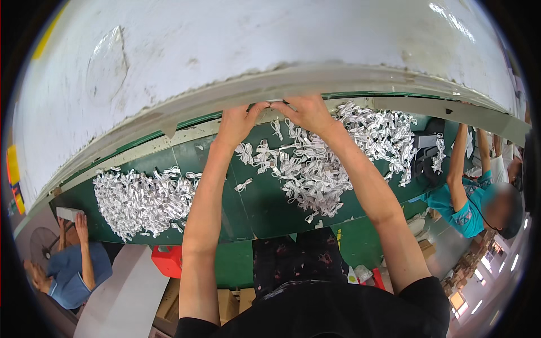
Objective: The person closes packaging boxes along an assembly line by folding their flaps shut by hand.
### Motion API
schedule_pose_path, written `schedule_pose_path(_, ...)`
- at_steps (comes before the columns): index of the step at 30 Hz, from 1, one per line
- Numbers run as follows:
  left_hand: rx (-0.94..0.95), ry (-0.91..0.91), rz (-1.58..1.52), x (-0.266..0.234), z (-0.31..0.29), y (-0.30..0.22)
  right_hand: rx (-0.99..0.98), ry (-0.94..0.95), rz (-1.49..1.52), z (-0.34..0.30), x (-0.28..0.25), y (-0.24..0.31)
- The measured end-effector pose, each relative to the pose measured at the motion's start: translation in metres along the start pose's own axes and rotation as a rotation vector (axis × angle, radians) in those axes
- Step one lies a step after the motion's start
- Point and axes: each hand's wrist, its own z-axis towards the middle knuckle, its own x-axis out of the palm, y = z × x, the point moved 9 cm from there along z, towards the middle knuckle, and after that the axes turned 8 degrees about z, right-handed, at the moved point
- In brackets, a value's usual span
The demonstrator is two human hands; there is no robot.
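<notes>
L hand [239, 124] & R hand [309, 115] at panel [253, 45] edge, can't tell grips. Low R forearm [369, 183] sweep could knock cable bundles [315, 180] off table [253, 214].

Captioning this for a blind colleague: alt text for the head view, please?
A person's left hand and right hand are close together at a green table's far edge; anything held is unclear. White cable bundles lie heaped left and right, with co-workers beyond.
</notes>
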Motion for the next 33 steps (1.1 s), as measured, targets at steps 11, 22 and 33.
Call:
schedule_pose_path(11,-0.124,0.042,-0.173,0.0,-0.016,0.013,-0.105,0.04,-0.296,-0.011,0.027,0.018)
schedule_pose_path(22,-0.257,-0.012,-0.151,0.005,-0.033,0.037,-0.078,0.209,-0.389,-0.019,0.057,0.021)
schedule_pose_path(33,-0.141,-0.248,0.338,-0.082,-0.046,0.063,-0.088,-0.183,-0.204,0.001,-0.029,0.064)
